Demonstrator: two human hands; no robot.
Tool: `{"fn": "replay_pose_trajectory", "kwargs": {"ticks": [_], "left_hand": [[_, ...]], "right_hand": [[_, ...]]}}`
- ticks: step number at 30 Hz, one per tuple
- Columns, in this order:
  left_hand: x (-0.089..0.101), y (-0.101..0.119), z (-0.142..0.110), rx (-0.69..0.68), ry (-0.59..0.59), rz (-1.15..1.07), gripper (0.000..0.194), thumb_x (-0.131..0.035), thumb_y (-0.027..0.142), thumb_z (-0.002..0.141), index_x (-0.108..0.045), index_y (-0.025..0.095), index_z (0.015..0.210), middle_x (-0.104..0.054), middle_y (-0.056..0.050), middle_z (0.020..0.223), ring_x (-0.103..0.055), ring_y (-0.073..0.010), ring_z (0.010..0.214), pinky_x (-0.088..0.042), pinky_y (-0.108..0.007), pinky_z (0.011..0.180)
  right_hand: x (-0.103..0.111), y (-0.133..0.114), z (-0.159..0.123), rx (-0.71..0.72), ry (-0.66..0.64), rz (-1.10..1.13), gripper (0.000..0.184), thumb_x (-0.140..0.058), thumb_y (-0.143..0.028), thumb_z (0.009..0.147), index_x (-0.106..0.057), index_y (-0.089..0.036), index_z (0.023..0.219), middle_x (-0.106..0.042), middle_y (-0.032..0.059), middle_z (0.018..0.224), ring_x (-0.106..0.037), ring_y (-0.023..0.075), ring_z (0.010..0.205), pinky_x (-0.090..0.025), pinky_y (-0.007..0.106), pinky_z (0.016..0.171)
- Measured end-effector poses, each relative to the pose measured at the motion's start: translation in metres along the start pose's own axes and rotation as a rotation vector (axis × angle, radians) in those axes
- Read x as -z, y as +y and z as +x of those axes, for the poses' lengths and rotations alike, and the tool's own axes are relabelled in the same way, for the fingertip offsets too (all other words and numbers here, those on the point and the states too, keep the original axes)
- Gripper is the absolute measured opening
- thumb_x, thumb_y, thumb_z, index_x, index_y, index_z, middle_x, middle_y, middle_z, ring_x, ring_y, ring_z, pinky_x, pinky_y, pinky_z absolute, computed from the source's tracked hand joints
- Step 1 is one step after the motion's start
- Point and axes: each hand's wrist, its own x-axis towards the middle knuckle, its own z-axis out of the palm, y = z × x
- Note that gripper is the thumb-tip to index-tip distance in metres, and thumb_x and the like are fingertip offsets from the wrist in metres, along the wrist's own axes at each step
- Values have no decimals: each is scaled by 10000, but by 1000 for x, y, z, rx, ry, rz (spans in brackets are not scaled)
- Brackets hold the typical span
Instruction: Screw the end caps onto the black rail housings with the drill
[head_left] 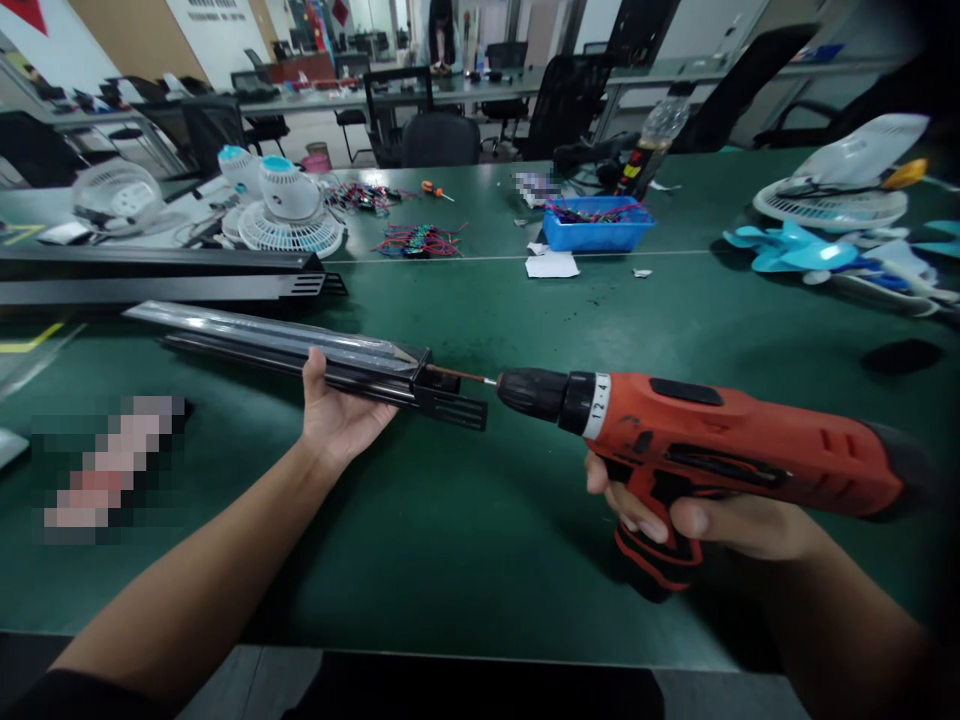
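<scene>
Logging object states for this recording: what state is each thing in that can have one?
Orange drill: gripped in right hand; running or not, unclear
Bit: fitted in the chuck, in line with the rails' end
Black rails: held in left hand
Blue bin: open, wires inside
Bottle: standing, capped
Screwdriver: lying on the table

I read the drill [750,430] at the right as satin orange plastic with a matt black chuck [532,392], its thin bit [466,375] as metal. The dark rail [367,383] to its left looks like smooth metal, with a glossy, see-through plastic strip [300,337] along it. I see a smooth, faintly shiny green table [480,570], a smooth blue plastic tray [600,237] and matt white paper [551,266] far off.
</scene>
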Motion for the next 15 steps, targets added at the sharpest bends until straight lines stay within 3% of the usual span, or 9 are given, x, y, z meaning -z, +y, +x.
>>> {"fn": "replay_pose_trajectory", "kwargs": {"ticks": [6,15], "left_hand": [[4,-1,2,-8,13,30,640,-831,707,835,-743,180,1189,-821,-145,1216,-766,-353,1212,-648,-459,1041],[9,-1,3,-1,-15,-12,620,-799,670,889,-725,175,1256,-820,-146,1239,-771,-337,1223,-649,-434,1054]], "right_hand": [[0,0,2,-2,38,14,525,-890,-589,876,-783,-181,1188,-639,-14,660,-542,119,554,-431,206,462],[6,7,-3,6,76,-13,525,-817,-600,926,-763,-165,1215,-621,-16,632,-506,136,544,-409,253,483]]}}
